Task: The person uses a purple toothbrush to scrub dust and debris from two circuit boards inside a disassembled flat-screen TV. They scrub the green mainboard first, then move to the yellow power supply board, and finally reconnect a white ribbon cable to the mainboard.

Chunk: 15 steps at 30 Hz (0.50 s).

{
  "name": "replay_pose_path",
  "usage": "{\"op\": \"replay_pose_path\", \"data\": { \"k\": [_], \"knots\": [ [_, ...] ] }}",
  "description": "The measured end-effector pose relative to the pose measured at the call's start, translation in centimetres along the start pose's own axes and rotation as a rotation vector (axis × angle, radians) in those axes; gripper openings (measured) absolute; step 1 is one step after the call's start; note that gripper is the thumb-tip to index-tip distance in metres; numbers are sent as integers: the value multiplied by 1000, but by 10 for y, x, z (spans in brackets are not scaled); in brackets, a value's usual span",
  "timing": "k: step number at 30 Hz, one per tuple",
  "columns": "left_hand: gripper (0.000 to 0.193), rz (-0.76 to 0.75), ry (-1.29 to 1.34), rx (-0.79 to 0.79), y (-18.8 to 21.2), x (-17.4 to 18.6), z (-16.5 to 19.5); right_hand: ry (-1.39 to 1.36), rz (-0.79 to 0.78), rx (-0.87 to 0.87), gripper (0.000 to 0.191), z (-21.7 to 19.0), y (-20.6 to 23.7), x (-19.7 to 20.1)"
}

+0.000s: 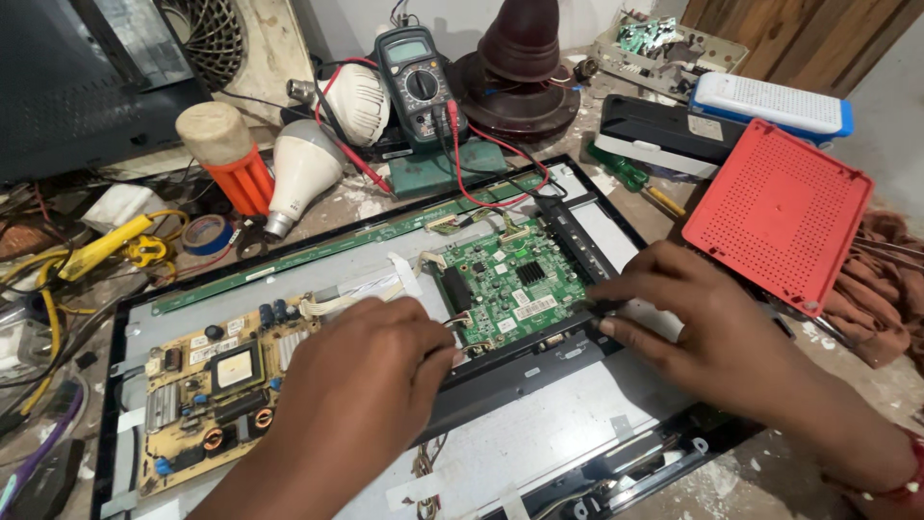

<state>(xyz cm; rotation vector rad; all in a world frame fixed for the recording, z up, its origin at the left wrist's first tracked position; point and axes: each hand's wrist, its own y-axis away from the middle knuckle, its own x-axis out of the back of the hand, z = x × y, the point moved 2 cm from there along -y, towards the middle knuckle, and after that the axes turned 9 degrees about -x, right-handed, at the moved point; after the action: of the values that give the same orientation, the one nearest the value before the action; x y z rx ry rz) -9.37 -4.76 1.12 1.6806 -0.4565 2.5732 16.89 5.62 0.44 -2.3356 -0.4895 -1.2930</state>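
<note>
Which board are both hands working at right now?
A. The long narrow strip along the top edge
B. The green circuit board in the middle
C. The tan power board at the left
B: the left hand and right hand have their fingertips at the lower corners of the green circuit board, while the tan power board lies untouched to the left.

A cluttered repair bench under soft, even light: the pale, scuffed tabletop (pixel 731 472) is flecked with white chips and dust. A light wall (pixel 452 14) rises at the back, with brown wooden boards (pixel 799 39) at the upper right. At the upper left stand a dark cabinet (pixel 77 87) and a worn white panel with a round grille (pixel 217 39). A brown cloth (pixel 881 299) lies bunched at the right edge.
</note>
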Motion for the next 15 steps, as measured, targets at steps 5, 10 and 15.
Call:
{"op": "replay_pose_path", "data": {
  "k": [5,10,15],
  "knots": [
    [19,106,-71,-64,-15,-4,-1,30,-37,-77,38,-11,-14,8],
    [18,112,-45,-68,-21,-13,-7,97,-27,32,32,-28,-37,8],
    [14,127,4,-86,-21,-13,-11,62,-68,121,33,-40,-56,-4]
  ]
}}
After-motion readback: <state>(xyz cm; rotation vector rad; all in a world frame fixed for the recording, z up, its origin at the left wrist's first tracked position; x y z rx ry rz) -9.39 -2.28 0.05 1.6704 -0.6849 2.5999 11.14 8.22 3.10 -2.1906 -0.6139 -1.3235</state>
